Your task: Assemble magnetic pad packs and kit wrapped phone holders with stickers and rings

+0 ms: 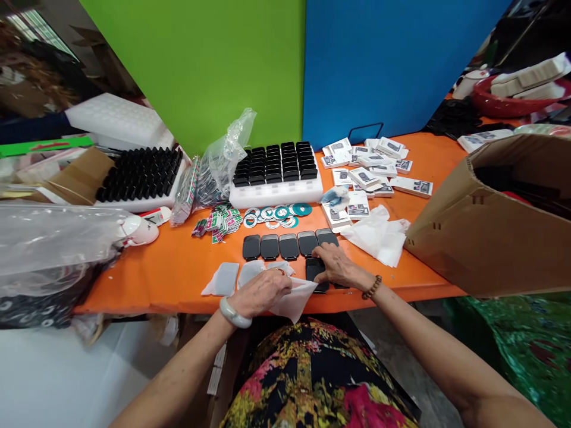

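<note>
My left hand (pixel 263 292), with a pale bangle at its wrist, is closed on a thin translucent white pouch (pixel 294 300) at the table's front edge. My right hand (pixel 335 266), wearing a beaded bracelet, has its thumb and fingers around a black rounded-square piece (pixel 314 271). Other such black pieces (pixel 288 246) lie in a row just beyond, and one is partly hidden under my right hand. Left of my left hand lies a black piece inside a white pouch (pixel 225 278); more pouches (pixel 250 272) lie partly behind the hand.
A white foam tray (pixel 276 193) holds upright black pieces. Round teal-and-white stickers (pixel 281 213), small printed cards (pixel 218 221) and loose white pouches (pixel 377 235) lie around. White printed boxes (pixel 366 178) are heaped at the back right. An open cardboard box (pixel 486 232) stands at the right edge.
</note>
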A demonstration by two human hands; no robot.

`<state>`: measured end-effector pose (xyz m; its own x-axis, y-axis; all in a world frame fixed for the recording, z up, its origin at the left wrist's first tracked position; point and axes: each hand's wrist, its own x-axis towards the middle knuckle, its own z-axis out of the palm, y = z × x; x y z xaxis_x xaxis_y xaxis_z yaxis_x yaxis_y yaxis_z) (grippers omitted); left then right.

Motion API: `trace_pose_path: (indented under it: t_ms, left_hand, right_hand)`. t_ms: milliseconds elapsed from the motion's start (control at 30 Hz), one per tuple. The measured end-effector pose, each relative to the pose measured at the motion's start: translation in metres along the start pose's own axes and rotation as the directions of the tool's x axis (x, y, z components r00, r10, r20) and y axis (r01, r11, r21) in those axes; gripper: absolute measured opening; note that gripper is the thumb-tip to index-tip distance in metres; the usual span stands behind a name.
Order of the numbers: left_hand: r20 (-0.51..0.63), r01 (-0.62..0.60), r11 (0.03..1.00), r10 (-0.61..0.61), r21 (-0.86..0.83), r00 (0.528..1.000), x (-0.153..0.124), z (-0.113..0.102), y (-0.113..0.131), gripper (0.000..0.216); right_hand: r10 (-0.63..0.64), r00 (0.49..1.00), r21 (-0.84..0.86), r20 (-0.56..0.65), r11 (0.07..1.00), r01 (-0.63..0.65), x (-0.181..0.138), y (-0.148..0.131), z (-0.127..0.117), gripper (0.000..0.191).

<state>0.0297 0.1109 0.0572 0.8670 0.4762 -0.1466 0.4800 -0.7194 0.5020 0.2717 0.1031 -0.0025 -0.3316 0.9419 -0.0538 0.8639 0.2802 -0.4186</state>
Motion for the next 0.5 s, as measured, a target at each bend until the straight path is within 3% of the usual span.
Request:
trace_pose_path:
  t_ms: [100,200,300,367,500]
  left_hand:
    - [0.009,0.025,1.000,-0.025,0.008,1.000,0.002,0.001,0.003,0.025]
    - [0.018,0.047,0.999,-0.047,0.013,0.999,0.005,-0.002,0.007,0.027]
    - [0.016,0.053,0.998,-0.053,0.030,0.998,0.009,-0.003,0.011,0.027]
    - [0.013,0.048,0.998,-0.048,0.032,0.999,0.011,-0.004,0.013,0.025]
    - [-0.046,0.029,0.999,-0.028,0.021,0.999,0.012,-0.004,0.019,0.022]
  right_hand:
    - [0.022,1.000,0.202,0.018,0.979,-0.025,-0.002,0.005,-0.003,0.028]
    - [0.073,0.996,0.507,0.050,0.858,-0.088,-0.011,0.002,-0.011,0.021]
    - [0.194,0.977,0.728,-0.089,0.682,-0.069,-0.021,-0.007,-0.025,0.020]
    - [0.297,0.932,0.810,-0.209,0.586,-0.005,-0.026,-0.016,-0.032,0.022]
    - [0.315,0.911,0.880,-0.267,0.464,0.098,-0.032,-0.037,-0.032,0.023]
